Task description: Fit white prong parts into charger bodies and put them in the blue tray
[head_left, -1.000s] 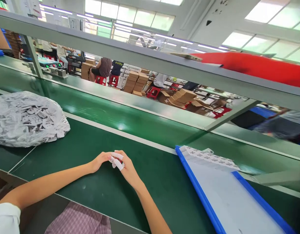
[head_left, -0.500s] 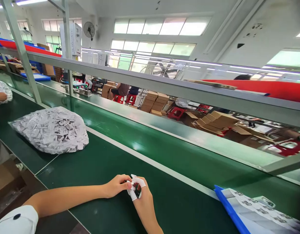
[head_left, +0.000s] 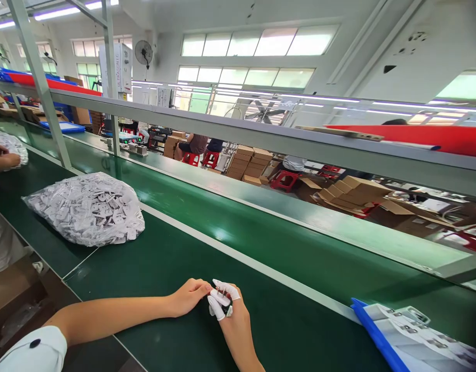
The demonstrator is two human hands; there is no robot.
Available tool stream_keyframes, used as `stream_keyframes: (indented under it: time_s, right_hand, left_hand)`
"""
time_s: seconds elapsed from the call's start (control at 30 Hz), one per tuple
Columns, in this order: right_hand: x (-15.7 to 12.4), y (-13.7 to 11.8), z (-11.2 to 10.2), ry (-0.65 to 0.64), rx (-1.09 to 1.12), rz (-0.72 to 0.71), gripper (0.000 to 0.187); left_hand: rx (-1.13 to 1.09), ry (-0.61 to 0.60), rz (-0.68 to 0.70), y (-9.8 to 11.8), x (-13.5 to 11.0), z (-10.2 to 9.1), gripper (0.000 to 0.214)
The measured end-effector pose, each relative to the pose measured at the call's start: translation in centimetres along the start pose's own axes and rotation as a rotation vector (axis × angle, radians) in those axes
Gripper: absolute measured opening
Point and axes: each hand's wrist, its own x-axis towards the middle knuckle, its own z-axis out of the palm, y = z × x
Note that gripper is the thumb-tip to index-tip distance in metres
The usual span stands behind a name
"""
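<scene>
Above the green work surface, my left hand (head_left: 189,298) has its fingers closed, thumb and fingertips pinched at the near end of a small white plastic part (head_left: 221,297). Thin metal prongs seem to stick up from this part. My right hand (head_left: 235,312) wears white finger covers on the thumb and some fingers, which curl around the part and grip it. The fingers partly hide its shape. To the left lies a clear plastic bag (head_left: 86,209) full of small white and grey pieces.
At lower right, a blue-edged tray (head_left: 371,330) holds white parts with metal pieces. A white strip (head_left: 246,261) runs along the green bench (head_left: 164,268). A metal shelf rail (head_left: 222,121) crosses above. Another person's hand (head_left: 0,157) is at a second bag at far left.
The white part has turned between my hands and shows more of its top with the prongs. My right-hand fingers have shifted around it. The whole view has moved slightly.
</scene>
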Motion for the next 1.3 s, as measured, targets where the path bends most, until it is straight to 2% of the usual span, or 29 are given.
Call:
stream_keyframes:
  time_s: [0.07, 0.23, 0.33, 0.63, 0.87, 1.1, 1.2, 1.3]
  right_hand:
    - [-0.2, 0.1, 0.3, 0.009, 0.001, -0.02, 0.022]
    - [-0.6, -0.1, 0.8, 0.016, -0.057, -0.183, 0.023]
    - [-0.5, -0.3, 0.6, -0.002, -0.086, -0.2, 0.027]
    - [-0.2, -0.1, 0.6, 0.018, -0.097, -0.212, 0.021]
    - [-0.2, 0.0, 0.9, -0.022, -0.072, -0.11, 0.03]
    - [0.4, -1.4, 0.4, -0.082, 0.001, -0.043, 0.03]
    - [1.1, -1.2, -0.5, -0.018, 0.082, 0.043, 0.027]
    - [2.9, 0.4, -3.0, 0.105, 0.049, 0.185, 0.024]
  left_hand:
    - [0.0, 0.011, -0.019, -0.3, 0.2, -0.1, 0.059]
    - [-0.05, 0.021, -0.071, -0.3, 0.4, -0.1, 0.059]
    - [-0.073, 0.024, -0.082, -0.1, 0.5, -0.2, 0.057]
    - [-0.076, 0.077, -0.083, -0.4, 0.7, -0.4, 0.056]
    - [-0.05, 0.084, -0.086, -0.2, 0.7, -0.3, 0.058]
    - [-0.033, 0.042, -0.083, 0.5, 0.4, -0.4, 0.049]
    - [-0.012, 0.019, -0.081, 0.9, 0.4, -0.6, 0.045]
    - [0.008, 0.004, -0.095, 1.1, 0.4, -0.7, 0.045]
